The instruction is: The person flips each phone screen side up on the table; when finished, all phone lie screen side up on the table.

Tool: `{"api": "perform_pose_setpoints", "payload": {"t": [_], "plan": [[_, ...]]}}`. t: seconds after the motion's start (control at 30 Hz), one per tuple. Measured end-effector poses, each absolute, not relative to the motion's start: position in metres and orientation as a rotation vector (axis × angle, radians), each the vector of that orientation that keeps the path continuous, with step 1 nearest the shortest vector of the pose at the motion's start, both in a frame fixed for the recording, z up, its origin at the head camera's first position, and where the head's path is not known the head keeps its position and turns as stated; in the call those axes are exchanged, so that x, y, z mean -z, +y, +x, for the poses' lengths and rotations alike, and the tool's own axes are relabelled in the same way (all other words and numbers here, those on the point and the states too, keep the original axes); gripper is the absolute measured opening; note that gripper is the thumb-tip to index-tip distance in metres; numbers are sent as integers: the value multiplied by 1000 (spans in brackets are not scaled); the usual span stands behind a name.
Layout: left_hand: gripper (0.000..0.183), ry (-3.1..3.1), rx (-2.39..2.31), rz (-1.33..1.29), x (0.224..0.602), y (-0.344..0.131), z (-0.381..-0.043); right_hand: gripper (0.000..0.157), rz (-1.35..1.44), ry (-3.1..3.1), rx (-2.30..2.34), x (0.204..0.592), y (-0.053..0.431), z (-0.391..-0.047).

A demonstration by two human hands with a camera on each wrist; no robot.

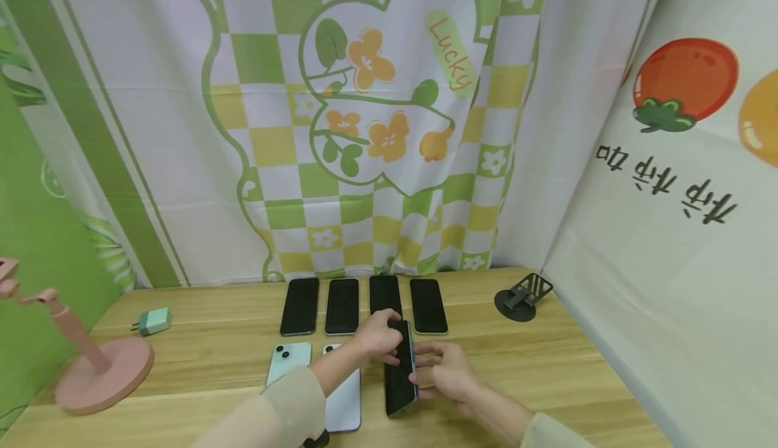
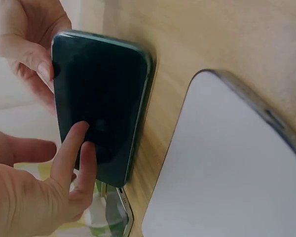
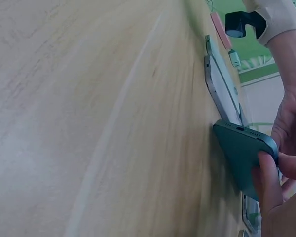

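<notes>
A smartphone (image 1: 399,384) with a black screen and a teal back (image 3: 244,155) is tilted up on its long edge above the table. My right hand (image 1: 446,370) grips its right edge, thumb on the screen side and fingers behind. My left hand (image 1: 381,336) is at its upper left. In the left wrist view, two extended fingers of the left hand (image 2: 49,190) touch the dark screen (image 2: 101,98), the thumb held apart. Beside it on the left, a white phone (image 1: 343,397) lies face down, and a mint phone (image 1: 290,360) lies past that, partly behind the left sleeve.
Several black-screened phones lie in a row at the back, among them one (image 1: 428,306) at the right end. A black folding stand (image 1: 523,297) sits at the back right. On the left are a pink stand (image 1: 106,374) and a mint charger plug (image 1: 153,321). A patterned curtain (image 1: 365,232) hangs behind.
</notes>
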State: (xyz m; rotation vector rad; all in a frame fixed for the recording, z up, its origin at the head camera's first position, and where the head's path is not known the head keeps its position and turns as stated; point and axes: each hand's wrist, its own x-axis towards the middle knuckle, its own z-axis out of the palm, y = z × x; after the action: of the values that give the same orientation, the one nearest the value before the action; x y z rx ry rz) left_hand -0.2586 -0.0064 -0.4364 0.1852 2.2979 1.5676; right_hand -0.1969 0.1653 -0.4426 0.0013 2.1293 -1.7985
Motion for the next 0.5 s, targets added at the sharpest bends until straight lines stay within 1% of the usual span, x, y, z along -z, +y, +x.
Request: {"api": "perform_pose_setpoints", "payload": {"t": [0.1,0.2,0.3,0.4,0.5], "plan": [[54,2424,-1388,352,438,-10,-256,59,29,2164,1778,447,167,-197],[49,2616,-1003,604,436,-16,-252,57,38,2159,1783,453,170,-198],[54,2724,-620,799,434,-21,-247,57,38,2132,1792,459,174,-198],[65,2712,-430,872,441,-24,-245,61,37,2112,1784,462,176,-198],[74,2684,-359,874,448,-27,-243,73,12,2077,1789,464,175,-197]]}}
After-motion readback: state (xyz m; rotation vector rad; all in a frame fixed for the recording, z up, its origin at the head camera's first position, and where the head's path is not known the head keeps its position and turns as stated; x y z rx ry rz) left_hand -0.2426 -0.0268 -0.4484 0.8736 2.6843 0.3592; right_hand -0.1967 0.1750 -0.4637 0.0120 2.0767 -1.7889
